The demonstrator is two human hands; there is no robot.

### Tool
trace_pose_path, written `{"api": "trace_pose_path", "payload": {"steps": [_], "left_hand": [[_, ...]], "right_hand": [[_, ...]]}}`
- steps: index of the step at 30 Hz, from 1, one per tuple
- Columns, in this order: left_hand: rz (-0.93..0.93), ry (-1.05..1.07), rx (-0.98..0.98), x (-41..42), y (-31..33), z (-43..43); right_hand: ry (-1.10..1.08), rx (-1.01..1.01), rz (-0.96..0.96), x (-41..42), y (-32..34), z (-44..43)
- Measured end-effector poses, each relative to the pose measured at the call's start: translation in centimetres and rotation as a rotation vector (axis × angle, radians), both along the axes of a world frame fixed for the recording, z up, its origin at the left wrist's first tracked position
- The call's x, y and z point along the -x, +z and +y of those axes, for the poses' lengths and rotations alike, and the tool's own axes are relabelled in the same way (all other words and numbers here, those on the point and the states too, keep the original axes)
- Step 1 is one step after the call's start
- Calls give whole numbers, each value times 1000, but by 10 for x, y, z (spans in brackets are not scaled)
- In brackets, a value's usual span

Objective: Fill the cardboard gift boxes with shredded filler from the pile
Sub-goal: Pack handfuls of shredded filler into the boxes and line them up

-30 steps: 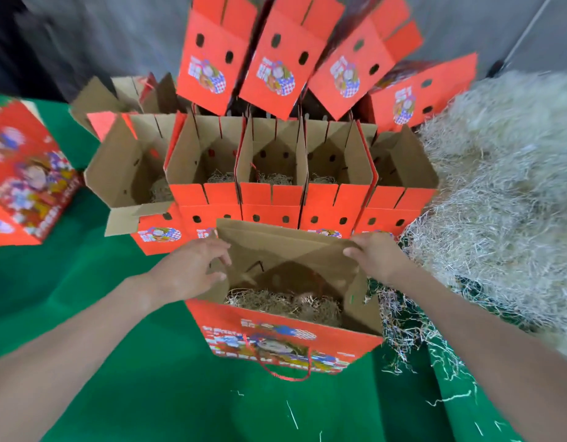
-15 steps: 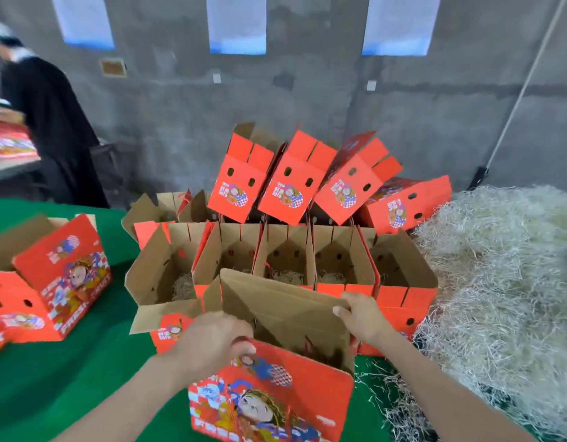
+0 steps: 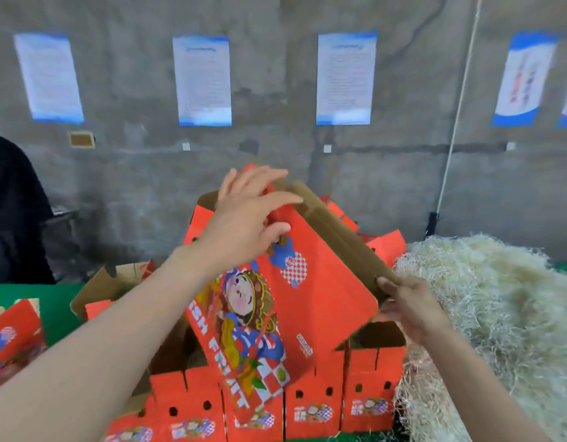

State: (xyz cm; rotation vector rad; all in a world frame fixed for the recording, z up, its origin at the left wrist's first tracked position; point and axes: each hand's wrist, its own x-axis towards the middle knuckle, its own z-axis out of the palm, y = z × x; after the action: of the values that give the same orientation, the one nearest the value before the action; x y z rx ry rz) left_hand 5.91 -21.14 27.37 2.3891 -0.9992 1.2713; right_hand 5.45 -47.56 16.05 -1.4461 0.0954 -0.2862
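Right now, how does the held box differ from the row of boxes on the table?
The held box is tilted in the air, held by the left hand and right hand; the row of boxes stands upright on the green table. The held box shows its broad face with the big figure; the row of boxes shows narrow ends with paired holes. Both are red outside, brown cardboard inside.

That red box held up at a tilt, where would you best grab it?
By its thin top edges, one hand from each side. The box is tilted, its broad printed face too wide and flat for one hand. The left hand holds the upper edge, and the right hand pinches the brown flap at the lower corner; such cardboard edges suit a pinch.
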Motion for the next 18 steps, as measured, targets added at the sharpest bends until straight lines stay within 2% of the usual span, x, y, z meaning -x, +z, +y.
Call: {"api": "trace_pose_path", "payload": {"steps": [2,4,7,11,15,18], "left_hand": [[99,-30,213,-11,-9,-15],[330,-60,403,-22,-31,-28],[678,-159,506,-42,-67,-47],[1034,-297,675,-72,-90,-78],[1155,-308,784,-98,-112,-103],[1163,-254,748,-113,-130,-113]], "right_hand": [[-120,2,-56,-2,18,-4],[-225,53,-96,-7,30,-9],[-349,190,-112,-21,41,-14],[-358,199,-112,-58,39,-18],[-147,193,59,-92,0,-12],[-104,253,52,-106,-38,-10]]}}
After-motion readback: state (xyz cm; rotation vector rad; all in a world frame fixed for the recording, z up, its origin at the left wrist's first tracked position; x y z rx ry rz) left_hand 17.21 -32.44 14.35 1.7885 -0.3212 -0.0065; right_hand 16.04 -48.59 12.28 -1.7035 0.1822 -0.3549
